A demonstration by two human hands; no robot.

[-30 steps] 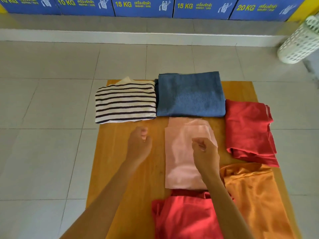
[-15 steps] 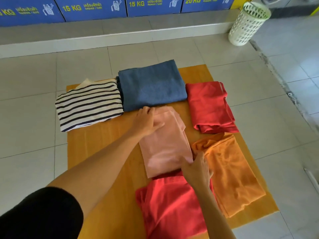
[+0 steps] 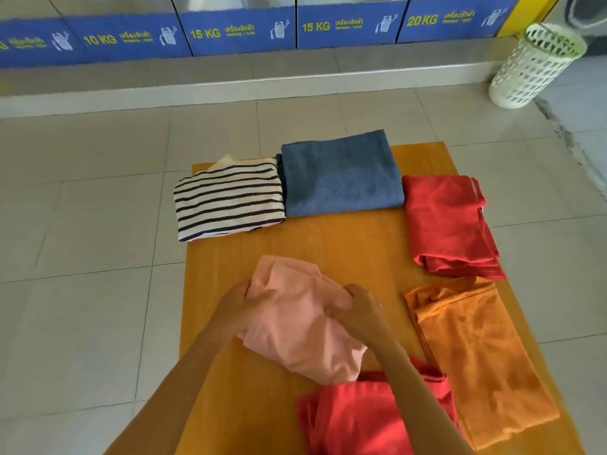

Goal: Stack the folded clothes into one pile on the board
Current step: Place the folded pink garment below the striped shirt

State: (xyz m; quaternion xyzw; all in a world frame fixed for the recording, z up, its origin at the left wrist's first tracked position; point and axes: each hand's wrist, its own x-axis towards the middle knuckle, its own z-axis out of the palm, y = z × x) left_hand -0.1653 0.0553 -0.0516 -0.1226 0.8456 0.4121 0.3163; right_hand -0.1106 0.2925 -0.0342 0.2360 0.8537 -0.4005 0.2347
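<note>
Head view is looking down on a rectangular orange-yellow wooden board [image 3: 328, 244] lying on a pale tiled floor [image 3: 82, 224]. Both hands are gripping a folded pale pink cloth [image 3: 302, 326] over the near middle of the board: the left hand [image 3: 241, 307] is pinching its left edge with curled fingers, and the right hand [image 3: 356, 311] is clutching its right side, thumb pressing into the fabric. The pink cloth is bunching between the two hands, and its near end is overlapping a folded coral-red garment [image 3: 361, 418] that is lying at the near edge of the board. Whether the pink cloth is lifted clear of the board cannot be told.

Along the far edge, a folded cream shirt with dark navy stripes [image 3: 228, 201] is sitting just beside a folded blue-grey towel [image 3: 341, 175], their edges touching. A folded deep red garment [image 3: 450, 224] is lying at the right edge, hanging partly past the board. Just nearer, a folded orange cloth [image 3: 476, 353] is stretching along the right side, close to the coral-red garment.

A white perforated plastic laundry basket [image 3: 535, 64] is standing on the floor at the far right, beside a row of blue panels marked with kilogram labels [image 3: 236, 32].
</note>
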